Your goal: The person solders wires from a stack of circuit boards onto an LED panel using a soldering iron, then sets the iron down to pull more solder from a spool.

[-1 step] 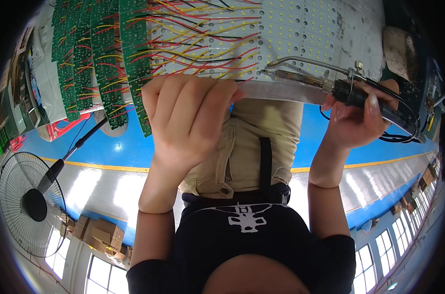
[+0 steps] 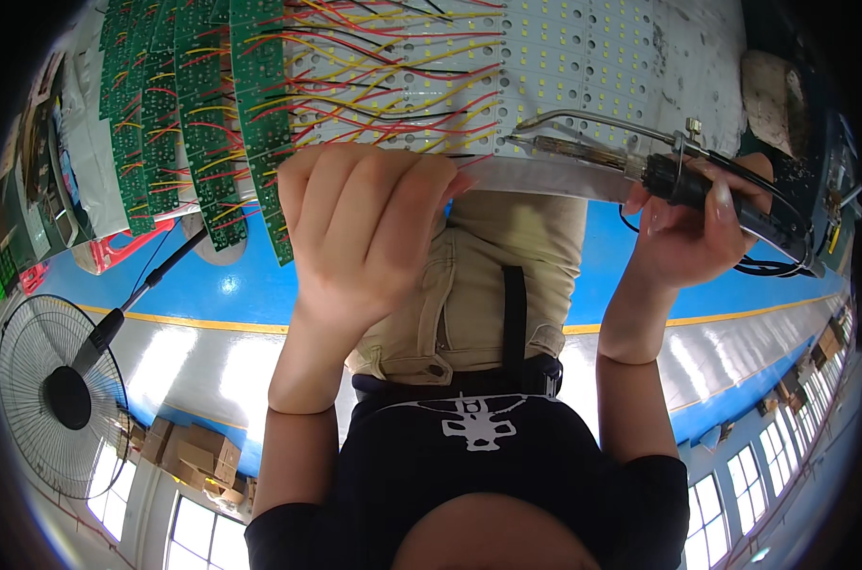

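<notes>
My right hand (image 2: pixel 692 223) is wrapped round the dark handle of a soldering iron (image 2: pixel 678 180), which has a curved metal solder-feed tube (image 2: pixel 602 119) fixed above it. The iron's tip points left, over the near rows of white LED boards (image 2: pixel 573 57). At the near edge of these boards, my left hand (image 2: pixel 364 214) is closed in a pinch, knuckles up. A thin red wire (image 2: pixel 476 160) and a dark one come out beside its fingertips, which are partly hidden. Red, yellow and black wires (image 2: pixel 383 81) run from the LED boards to green circuit boards (image 2: pixel 260 114) on the left.
More green circuit boards (image 2: pixel 198 95) hang over the table's near edge. A worn tan block (image 2: pixel 773 100) lies at the right, with a dark cable (image 2: pixel 768 268) below the iron. On the left stand a black fan (image 2: pixel 65 394) and a red plastic item (image 2: pixel 122 249).
My left hand has shifted very slightly beside the wires. The soldering iron and my right hand hold the same place.
</notes>
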`<action>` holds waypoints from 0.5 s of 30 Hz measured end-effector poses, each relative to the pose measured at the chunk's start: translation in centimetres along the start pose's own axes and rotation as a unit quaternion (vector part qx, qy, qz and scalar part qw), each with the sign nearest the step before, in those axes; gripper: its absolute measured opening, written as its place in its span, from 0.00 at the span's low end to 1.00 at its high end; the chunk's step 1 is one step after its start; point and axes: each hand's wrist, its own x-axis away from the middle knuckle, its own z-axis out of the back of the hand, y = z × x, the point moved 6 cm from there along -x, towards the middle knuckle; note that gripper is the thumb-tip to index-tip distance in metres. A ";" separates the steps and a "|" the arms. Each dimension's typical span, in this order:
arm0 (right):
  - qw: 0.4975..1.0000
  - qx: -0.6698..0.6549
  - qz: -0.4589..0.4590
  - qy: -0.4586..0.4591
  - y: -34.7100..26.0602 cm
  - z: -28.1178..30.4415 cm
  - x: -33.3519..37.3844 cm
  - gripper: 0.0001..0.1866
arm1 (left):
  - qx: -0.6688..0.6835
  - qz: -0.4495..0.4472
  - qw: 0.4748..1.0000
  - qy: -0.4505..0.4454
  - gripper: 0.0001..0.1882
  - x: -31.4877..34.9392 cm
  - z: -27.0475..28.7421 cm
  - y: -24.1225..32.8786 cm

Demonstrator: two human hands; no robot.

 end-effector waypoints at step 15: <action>0.999 0.008 -0.031 -0.025 0.3 0.3 0.1 0.07 | 0.034 0.048 0.998 -0.019 0.09 0.1 -0.3 -0.2</action>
